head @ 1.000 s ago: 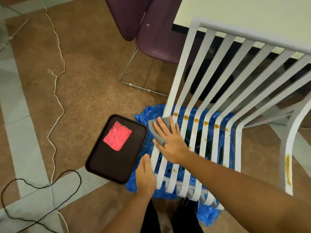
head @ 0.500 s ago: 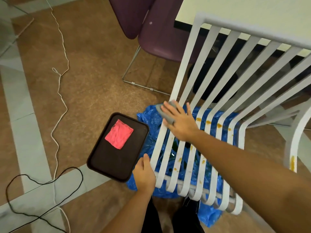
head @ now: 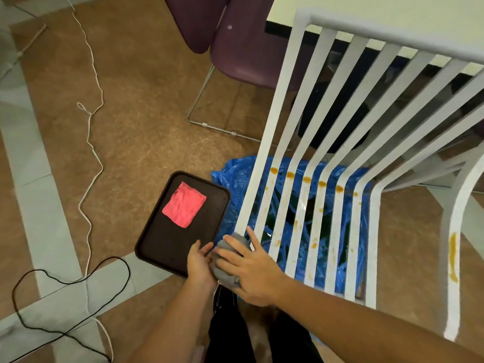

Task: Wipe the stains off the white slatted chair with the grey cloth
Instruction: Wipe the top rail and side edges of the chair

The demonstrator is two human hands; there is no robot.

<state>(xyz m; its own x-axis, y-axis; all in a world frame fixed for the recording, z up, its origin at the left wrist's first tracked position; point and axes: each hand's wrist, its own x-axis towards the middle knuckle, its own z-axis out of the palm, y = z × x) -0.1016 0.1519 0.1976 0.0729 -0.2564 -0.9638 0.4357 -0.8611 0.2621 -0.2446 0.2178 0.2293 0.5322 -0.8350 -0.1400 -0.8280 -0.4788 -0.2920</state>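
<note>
A: Where the chair [head: 263,153] ends nearest the person, left corner: cloth [head: 224,262] bunched under right hand [head: 252,269], fingers spread flat, pressing.
B: Left hand [head: 200,262]?
A: Fingers straight, against cloth's side. Slats [head: 306,100] run lengthwise away; stains [head: 290,175] cross them.

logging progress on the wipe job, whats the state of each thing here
white slatted chair, upright, orange stains on its slats and armrest
grey cloth, bunched at the leftmost slat's front end
right hand, pressing on the grey cloth
left hand, fingers straight, touching the grey cloth
pink cloth, lying flat in the tray
blue plastic sheet, crumpled under the chair
</note>
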